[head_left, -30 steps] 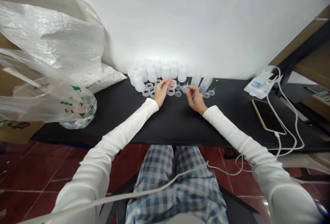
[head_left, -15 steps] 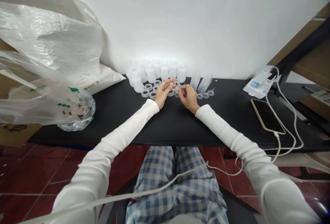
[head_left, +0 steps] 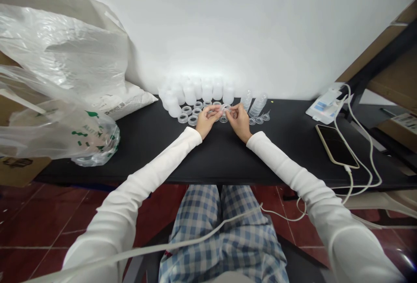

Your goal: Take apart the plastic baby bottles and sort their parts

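Between my hands is a translucent plastic ring [head_left: 224, 107], raised a little over the black table and partly hidden by fingers. My left hand [head_left: 207, 120] grips its left side between thumb and fingers. My right hand [head_left: 240, 122] is closed in a pinch at its right side; any smaller part in those fingertips is too small to make out. Several similar rings [head_left: 193, 120] lie around my left hand. To the right of my right hand are small clear discs with thin stems [head_left: 259, 120]. Behind the rings stand several frosted white bottles [head_left: 190, 93].
Two stacks of clear domed caps [head_left: 258, 105] lean near the wall. On the right are a clear plastic case [head_left: 324, 106], a phone [head_left: 336, 146] on a charging cable, and cartons. Plastic bags [head_left: 94, 137] crowd the left side. A white cable [head_left: 195, 243] crosses above my lap.
The ring has tipped from facing me to a flatter angle. My left fingers have curled closer round it, and my right fingers have risen slightly onto its edge.
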